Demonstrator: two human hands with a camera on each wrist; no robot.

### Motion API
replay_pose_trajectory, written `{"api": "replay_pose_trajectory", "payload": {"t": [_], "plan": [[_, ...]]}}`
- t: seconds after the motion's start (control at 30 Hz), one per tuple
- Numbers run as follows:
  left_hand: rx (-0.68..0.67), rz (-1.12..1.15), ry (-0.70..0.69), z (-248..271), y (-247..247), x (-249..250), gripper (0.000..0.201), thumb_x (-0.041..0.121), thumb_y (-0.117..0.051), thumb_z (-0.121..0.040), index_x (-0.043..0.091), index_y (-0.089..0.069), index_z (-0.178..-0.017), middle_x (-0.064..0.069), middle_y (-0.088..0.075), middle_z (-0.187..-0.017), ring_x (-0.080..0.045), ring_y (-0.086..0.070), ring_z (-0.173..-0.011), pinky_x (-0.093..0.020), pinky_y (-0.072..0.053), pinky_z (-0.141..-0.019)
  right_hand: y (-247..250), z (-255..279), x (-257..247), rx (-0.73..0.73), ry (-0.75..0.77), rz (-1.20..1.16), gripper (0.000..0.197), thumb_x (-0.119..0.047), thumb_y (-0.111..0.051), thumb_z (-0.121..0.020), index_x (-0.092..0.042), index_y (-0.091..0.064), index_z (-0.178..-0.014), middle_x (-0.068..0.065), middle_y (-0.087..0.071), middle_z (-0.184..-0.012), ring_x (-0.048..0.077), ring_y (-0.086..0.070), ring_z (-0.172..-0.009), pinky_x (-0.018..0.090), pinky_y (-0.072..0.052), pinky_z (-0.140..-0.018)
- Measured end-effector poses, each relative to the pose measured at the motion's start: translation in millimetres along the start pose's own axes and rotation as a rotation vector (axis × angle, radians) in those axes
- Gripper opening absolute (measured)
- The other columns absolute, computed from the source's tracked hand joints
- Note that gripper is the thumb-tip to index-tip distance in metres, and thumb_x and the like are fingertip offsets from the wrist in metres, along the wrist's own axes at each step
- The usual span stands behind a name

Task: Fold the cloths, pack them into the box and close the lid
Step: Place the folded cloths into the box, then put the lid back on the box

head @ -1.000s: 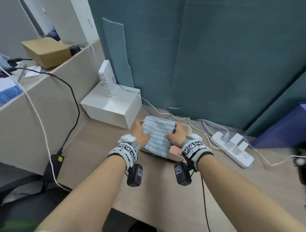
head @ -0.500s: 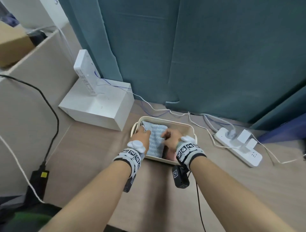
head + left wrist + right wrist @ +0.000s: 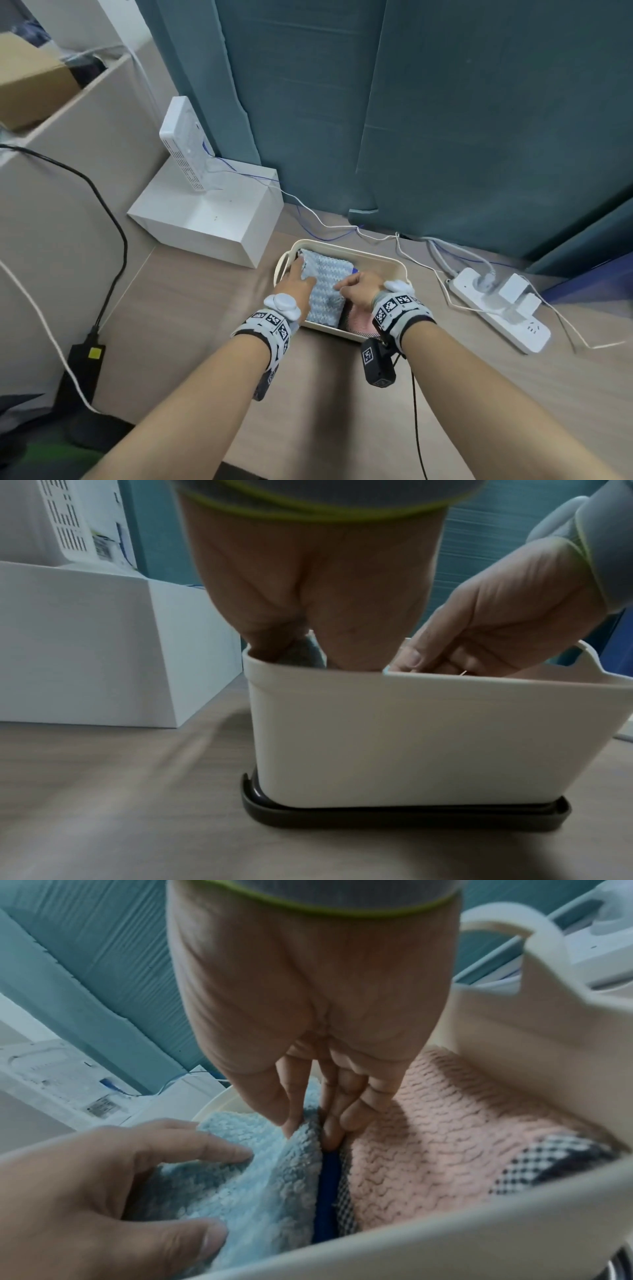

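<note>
The folded light-blue cloth (image 3: 325, 291) lies in the left part of the cream box (image 3: 394, 265), beside a pink cloth (image 3: 445, 1137) and a checked cloth (image 3: 548, 1161) already packed. The left hand (image 3: 296, 282) presses flat, fingers straight, on its left side; the right hand (image 3: 359, 289) pinches its right edge, tucking it down. This looks like the packing step. Next, both hands must let go and fetch the dark lid (image 3: 404, 818), which sits under the box on the desk (image 3: 205, 308).
</note>
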State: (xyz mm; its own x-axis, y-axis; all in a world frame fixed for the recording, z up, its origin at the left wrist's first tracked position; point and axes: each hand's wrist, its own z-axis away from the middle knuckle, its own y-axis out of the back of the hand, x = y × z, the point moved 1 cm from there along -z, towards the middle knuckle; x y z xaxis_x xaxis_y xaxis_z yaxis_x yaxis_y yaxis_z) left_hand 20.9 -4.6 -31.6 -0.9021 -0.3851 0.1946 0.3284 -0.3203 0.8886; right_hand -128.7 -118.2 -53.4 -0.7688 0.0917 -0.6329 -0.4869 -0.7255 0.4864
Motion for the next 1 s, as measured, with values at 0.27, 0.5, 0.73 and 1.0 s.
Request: {"api": "replay_pose_trajectory", "payload": {"t": [0.27,0.5,0.73,1.0], "plan": [[0.123,-0.126,-0.227,-1,-5,8,0.049,0.035,-0.049,-0.102,0.016,-0.047,-0.147,-0.005,-0.01,-0.169,-0.026,-0.019,-0.153,-0.037,-0.016,-0.122,2,4,-3,0.016,0.032,0.198,0.028,-0.026,-0.06,-0.085,-0.042,-0.08,-0.074,-0.018,-0.078,-0.101,0.008,-0.07,-0.096,0.027,-0.056,-0.094],[-0.114,-0.039,-0.094,-10,-24,5,0.064,0.05,-0.025,-0.106,0.019,-0.013,-0.161,-0.008,0.002,-0.17,-0.023,-0.001,-0.157,-0.038,-0.006,-0.126,0,5,1,-0.06,0.067,0.281,0.03,-0.018,-0.06,-0.086,-0.039,-0.077,-0.1,-0.008,-0.073,-0.12,0.014,-0.068,-0.106,0.033,-0.055,-0.1],[-0.114,-0.06,-0.068,-13,-5,6,0.057,0.044,-0.035,-0.104,0.02,-0.029,-0.156,-0.007,-0.021,-0.166,-0.031,-0.03,-0.148,-0.041,-0.033,-0.116,5,10,-9,-0.144,0.058,0.459,0.062,-0.032,-0.047,-0.088,-0.051,-0.041,-0.148,-0.004,-0.056,-0.149,0.025,-0.064,-0.12,0.034,-0.055,-0.098],[0.382,-0.07,0.135,7,44,-18,0.024,0.02,-0.055,-0.092,0.015,-0.052,-0.115,-0.01,-0.051,-0.115,-0.033,-0.055,-0.094,-0.039,-0.041,-0.078,69,52,-26,0.091,0.123,0.409,0.025,-0.023,-0.057,-0.091,-0.032,-0.054,-0.114,-0.003,-0.062,-0.095,0.023,-0.062,-0.085,0.029,-0.05,-0.07]]}}
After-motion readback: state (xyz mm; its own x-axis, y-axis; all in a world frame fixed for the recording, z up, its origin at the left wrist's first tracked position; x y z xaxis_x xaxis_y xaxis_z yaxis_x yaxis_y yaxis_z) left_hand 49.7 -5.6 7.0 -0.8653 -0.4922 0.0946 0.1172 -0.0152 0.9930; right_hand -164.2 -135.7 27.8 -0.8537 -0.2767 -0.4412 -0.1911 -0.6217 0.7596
